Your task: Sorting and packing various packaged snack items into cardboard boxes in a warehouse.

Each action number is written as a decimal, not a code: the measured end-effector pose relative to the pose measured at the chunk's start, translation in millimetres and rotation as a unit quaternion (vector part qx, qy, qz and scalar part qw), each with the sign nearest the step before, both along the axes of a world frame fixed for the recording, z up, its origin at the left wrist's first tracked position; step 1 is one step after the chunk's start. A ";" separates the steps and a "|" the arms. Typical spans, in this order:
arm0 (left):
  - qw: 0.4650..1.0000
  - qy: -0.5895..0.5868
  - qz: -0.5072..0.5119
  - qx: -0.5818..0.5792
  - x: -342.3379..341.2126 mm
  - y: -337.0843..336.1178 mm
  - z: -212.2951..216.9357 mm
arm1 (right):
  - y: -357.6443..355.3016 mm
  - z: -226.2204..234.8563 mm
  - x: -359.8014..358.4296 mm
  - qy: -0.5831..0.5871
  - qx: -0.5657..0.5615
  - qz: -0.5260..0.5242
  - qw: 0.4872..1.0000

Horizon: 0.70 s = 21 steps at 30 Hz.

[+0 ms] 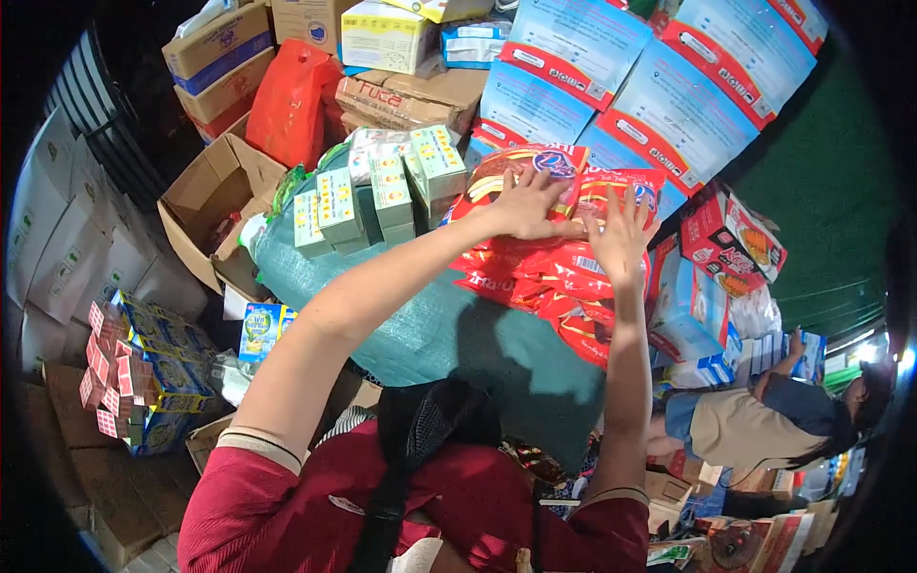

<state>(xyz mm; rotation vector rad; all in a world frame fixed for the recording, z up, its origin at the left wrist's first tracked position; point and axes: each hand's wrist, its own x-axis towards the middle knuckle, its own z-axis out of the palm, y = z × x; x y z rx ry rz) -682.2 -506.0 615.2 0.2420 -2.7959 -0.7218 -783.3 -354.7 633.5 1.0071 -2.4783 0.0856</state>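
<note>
Both my arms reach forward over a pile of shiny red snack packets (521, 263). My left hand (528, 205) lies on the upper packets with its fingers spread. Beside it, my right hand (621, 234) rests flat on the packets at the right, its fingers stretched out. The packets lie on a large bluish-green wrapped sack (411, 310), some of them hanging toward its right edge. Left of my left hand, several small green-and-white boxes (390, 191) stand in stacks on the same sack.
Blue-and-red cartons (678, 110) are piled at the far right. An open cardboard box (218, 196) stands to the left, by a red plastic bag (291, 105). Pink small boxes (115, 372) sit on yellow-and-blue packs at lower left. Another person (778, 425) is at the right.
</note>
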 end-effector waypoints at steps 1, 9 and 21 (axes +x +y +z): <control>0.999 0.044 -0.001 0.009 2.6 -2.7 -1.9 | -1.0 2.0 2.1 0.003 -0.017 0.026 1.000; 0.995 0.089 -0.038 -0.034 7.7 -8.4 -9.3 | 0.1 7.2 11.0 -0.020 0.013 0.031 0.999; 0.947 0.318 0.011 -0.035 63.8 -18.4 10.5 | -24.9 26.3 10.3 0.045 -0.084 0.250 0.964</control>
